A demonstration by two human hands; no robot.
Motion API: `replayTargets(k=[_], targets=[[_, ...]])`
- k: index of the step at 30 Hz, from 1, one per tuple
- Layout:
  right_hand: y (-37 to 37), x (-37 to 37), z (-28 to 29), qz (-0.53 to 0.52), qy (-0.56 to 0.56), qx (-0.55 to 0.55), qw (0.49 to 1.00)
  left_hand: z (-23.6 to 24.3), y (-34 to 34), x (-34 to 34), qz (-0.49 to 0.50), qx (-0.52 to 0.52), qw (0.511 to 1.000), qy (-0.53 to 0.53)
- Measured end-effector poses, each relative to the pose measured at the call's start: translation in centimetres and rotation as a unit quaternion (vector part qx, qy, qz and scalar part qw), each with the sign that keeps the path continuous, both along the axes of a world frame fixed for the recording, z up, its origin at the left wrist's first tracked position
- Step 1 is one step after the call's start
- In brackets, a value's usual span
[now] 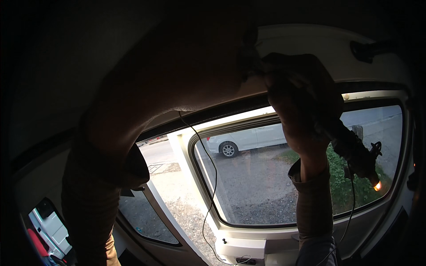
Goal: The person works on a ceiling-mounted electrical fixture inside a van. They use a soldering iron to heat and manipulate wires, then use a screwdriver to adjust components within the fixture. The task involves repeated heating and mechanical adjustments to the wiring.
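Note:
My left arm arches up to a shadowed ceiling panel [310,37], where my left hand [235,57] is at a small dark fitting; its fingers are too dark to make out. Just right of it, my right hand [297,102] is raised with fingers wrapped round a dark tool [353,148]. The tool slants down to the right and has a small glowing bulb [377,185] at its lower end and a cord hanging from it. A thin wire [213,162] dangles from near my left forearm toward a white ledge below.
Inside a vehicle, a framed window [248,186] shows a white car [248,142], gravel and plants outside. A doorway [173,186] opens left of it, with a door pane [146,213] beside it. A dark bracket [364,51] is upper right, a white ledge [239,246] low centre.

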State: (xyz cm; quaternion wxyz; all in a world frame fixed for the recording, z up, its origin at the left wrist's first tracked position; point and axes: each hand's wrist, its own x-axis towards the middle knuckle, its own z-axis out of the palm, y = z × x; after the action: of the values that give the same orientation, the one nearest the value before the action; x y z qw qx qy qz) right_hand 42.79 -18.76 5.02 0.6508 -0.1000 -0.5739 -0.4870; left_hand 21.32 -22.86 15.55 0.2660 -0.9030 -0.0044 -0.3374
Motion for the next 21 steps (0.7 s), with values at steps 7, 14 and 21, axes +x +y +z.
replayTargets(k=[7, 14, 21], targets=[[-0.1, 0.1, -0.1, 0.000, 0.001, -0.005, 1.000, -1.2, 2.7, 1.4, 0.019, 0.249, 0.962, -0.108], [-0.1, 0.3, -0.4, -0.002, 0.000, -0.011, 1.000, -0.9, 5.2, 2.3, -0.010, 0.276, 0.951, -0.138], [0.0, 0.4, -0.5, -0.003, 0.001, -0.013, 1.000, -0.6, 5.9, 2.8, -0.021, 0.275, 0.950, -0.149]])
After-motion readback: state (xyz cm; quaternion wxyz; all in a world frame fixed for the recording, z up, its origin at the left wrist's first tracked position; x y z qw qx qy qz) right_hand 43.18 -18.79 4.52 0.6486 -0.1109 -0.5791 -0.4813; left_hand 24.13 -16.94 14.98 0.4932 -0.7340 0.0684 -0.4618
